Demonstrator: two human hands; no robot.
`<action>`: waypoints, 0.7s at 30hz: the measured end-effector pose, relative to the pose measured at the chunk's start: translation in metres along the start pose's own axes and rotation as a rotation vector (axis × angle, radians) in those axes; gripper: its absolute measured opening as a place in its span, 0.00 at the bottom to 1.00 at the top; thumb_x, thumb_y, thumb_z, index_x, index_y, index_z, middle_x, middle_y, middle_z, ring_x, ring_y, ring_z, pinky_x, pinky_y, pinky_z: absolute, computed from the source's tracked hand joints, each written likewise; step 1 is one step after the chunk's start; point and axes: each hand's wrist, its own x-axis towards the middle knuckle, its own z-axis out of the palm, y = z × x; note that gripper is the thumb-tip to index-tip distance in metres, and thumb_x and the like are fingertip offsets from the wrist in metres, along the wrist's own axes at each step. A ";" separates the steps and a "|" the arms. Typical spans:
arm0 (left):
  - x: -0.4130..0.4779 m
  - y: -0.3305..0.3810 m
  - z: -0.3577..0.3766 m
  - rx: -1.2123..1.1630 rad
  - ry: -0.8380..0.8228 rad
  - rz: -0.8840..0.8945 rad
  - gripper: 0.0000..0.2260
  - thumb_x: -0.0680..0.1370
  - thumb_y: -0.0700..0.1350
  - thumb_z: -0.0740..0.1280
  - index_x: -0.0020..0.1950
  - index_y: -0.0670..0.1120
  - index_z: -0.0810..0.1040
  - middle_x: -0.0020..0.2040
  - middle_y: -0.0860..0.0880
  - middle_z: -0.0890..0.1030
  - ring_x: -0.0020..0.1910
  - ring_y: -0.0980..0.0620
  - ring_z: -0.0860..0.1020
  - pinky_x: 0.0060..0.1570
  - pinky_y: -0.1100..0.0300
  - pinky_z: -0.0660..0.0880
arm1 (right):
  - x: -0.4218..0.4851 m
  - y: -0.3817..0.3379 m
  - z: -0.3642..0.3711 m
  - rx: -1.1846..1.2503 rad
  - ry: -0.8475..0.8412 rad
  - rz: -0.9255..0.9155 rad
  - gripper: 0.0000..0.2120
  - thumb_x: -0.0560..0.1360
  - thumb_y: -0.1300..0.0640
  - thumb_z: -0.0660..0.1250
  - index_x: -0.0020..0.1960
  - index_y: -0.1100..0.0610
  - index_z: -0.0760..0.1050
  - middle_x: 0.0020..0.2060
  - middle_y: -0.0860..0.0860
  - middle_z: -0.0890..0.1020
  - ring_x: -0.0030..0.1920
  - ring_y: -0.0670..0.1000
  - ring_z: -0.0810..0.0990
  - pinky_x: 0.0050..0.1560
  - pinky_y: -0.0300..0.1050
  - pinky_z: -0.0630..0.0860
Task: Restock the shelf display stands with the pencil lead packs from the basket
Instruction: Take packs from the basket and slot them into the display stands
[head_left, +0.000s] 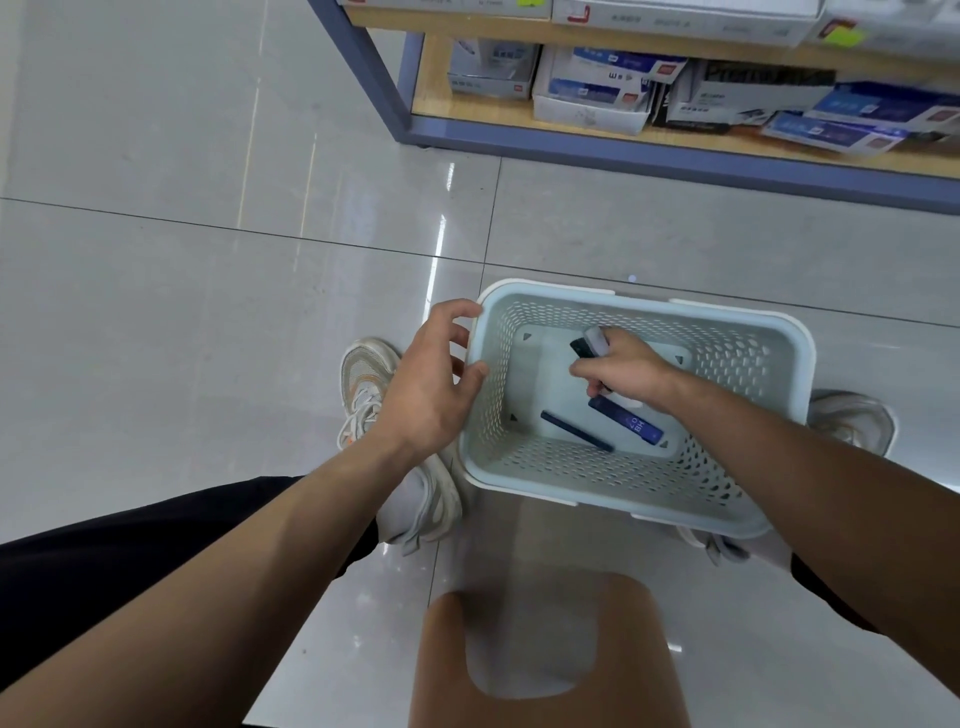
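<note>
Right hand (623, 371), down inside the basket (800, 364), grips pencil lead packs (582, 347). Two more blue packs (626, 422) lie just below it. Left hand (431, 384) curls around the basket's rim.

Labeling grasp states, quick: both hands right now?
Left hand: grips the basket rim.
Right hand: holds pencil lead packs inside it.
</note>
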 end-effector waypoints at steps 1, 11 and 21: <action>0.000 0.000 0.000 0.002 0.000 -0.001 0.25 0.80 0.40 0.68 0.65 0.65 0.63 0.53 0.59 0.74 0.43 0.64 0.78 0.35 0.71 0.75 | -0.001 0.003 -0.003 -0.024 0.013 0.000 0.12 0.71 0.56 0.73 0.41 0.55 0.69 0.34 0.52 0.77 0.30 0.47 0.80 0.37 0.46 0.78; 0.004 -0.003 0.003 0.018 -0.009 0.001 0.24 0.80 0.40 0.67 0.66 0.62 0.62 0.51 0.60 0.75 0.41 0.63 0.79 0.34 0.69 0.76 | -0.019 0.040 -0.002 -0.532 0.129 0.107 0.35 0.65 0.47 0.81 0.66 0.60 0.73 0.57 0.55 0.80 0.56 0.57 0.79 0.52 0.46 0.75; 0.004 -0.007 0.004 0.033 -0.014 -0.011 0.23 0.80 0.42 0.67 0.67 0.63 0.61 0.52 0.60 0.75 0.42 0.63 0.80 0.36 0.59 0.79 | -0.021 0.044 0.009 -0.648 0.174 -0.046 0.15 0.67 0.55 0.74 0.36 0.53 0.66 0.34 0.48 0.73 0.40 0.54 0.76 0.32 0.43 0.65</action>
